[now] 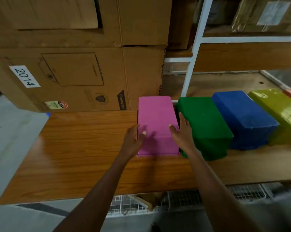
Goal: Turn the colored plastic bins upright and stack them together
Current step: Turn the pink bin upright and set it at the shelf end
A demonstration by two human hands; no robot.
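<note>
Left hand [133,139] and right hand [181,133] flank upside-down pink rectangular plastic bin [156,118], fingers [183,120] straight along its sides, thumbs on top

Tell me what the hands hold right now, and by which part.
The upside-down pink bin, clasped between both: left hand on its left side, right hand on its right side, thumbs on its upturned base.

Overturned pink plastic bin [156,121] on wooden tabletop [74,148], left hand [133,139] and right hand [181,134] flat against its sides, green plastic bin [206,126], blue plastic bin [243,118], yellow-green plastic bin [280,111] overturned alongside
</note>
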